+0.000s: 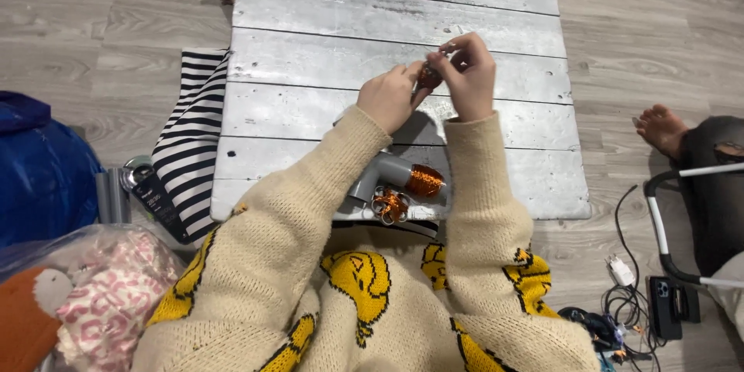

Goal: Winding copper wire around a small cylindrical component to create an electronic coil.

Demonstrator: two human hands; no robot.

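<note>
Both hands (430,81) pinching small orange piece (428,76), above grey board (310,101)

Left arm: we reach it forward from the lower left, bent at the elbow, the cream knit sleeve covering it to the wrist.
Left hand (387,95): we hold it knuckles up, fingers curled inward toward the other hand, fingertips hidden from our view.
Right arm: we bring it up from the lower right, forearm nearly straight ahead, sleeve ending at the wrist.
Right hand (470,76): we hold it slightly higher, back facing us, fingers bent and pinched together at the tips.
Hands together: we keep them close, fingertips nearly meeting between them, both raised.
</note>
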